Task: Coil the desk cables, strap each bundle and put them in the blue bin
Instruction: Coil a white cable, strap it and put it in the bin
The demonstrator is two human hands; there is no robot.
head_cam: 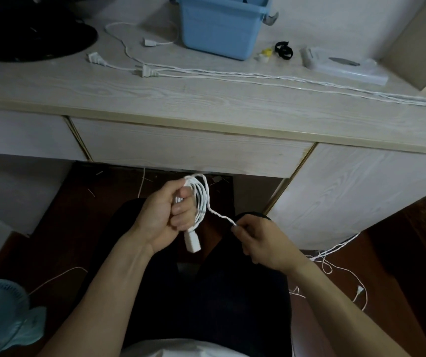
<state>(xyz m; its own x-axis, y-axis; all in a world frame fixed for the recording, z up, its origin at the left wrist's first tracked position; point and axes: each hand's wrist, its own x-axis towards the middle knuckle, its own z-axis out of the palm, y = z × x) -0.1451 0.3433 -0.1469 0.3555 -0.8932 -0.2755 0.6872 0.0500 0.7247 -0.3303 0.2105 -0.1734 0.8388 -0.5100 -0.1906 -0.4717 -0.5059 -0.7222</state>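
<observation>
Two hands are working below the desk's front edge, over the person's lap. The left hand [166,215] is gripping a white cable coil [201,199], its connector [193,242] hanging beneath the fist. The right hand [260,240] is pinching the cable's loose strand just beside the coil. Several uncoiled white cables [232,73] are lying across the desk [206,104], running off its right edge. The blue bin [219,29] is sitting at the back edge, black straps [284,50] just beside it.
</observation>
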